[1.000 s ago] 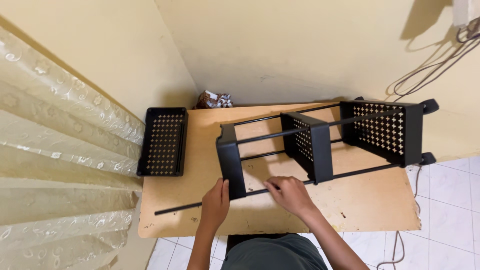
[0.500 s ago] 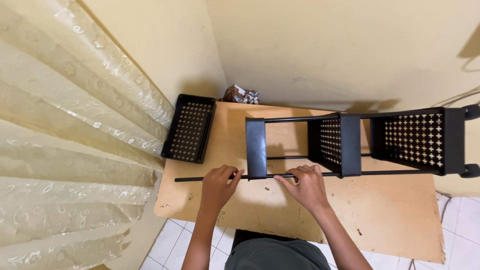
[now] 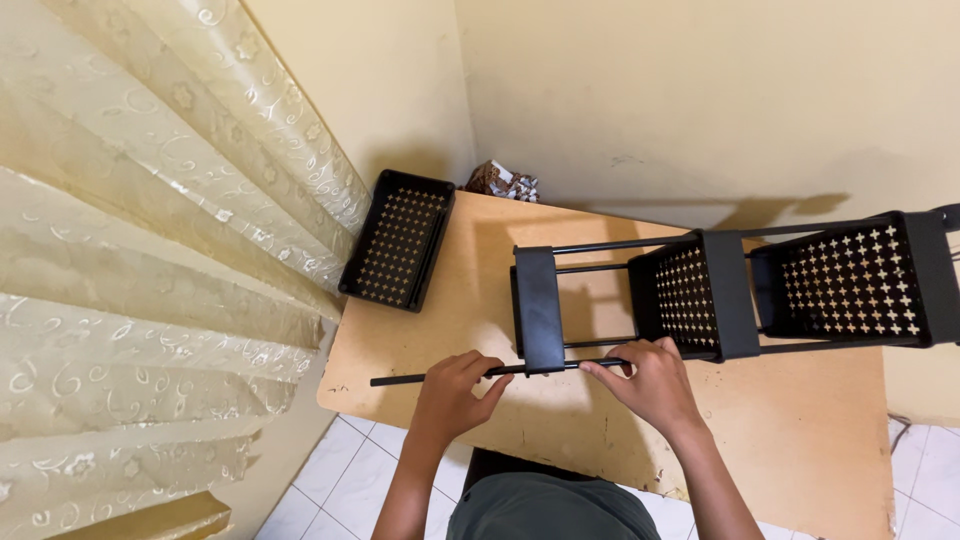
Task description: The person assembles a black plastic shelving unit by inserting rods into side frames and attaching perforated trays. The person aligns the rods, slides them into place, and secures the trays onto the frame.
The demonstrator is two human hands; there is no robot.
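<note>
Head view: the left hand (image 3: 452, 392) pinches a thin black rod (image 3: 430, 377), its free end jutting leftward past the grip. The right hand (image 3: 650, 380) closes on the rod beside the black rack frame (image 3: 538, 308), over the worktop (image 3: 800, 440).

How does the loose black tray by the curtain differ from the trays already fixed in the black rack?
The loose tray lies flat on the wooden board, its open side up; the fixed trays stand on edge, since the rack lies on its side. The loose tray sits apart, untouched; the fixed ones are threaded on thin rods, one rod held by the left hand and right hand. All are black with cross-shaped holes.
</note>
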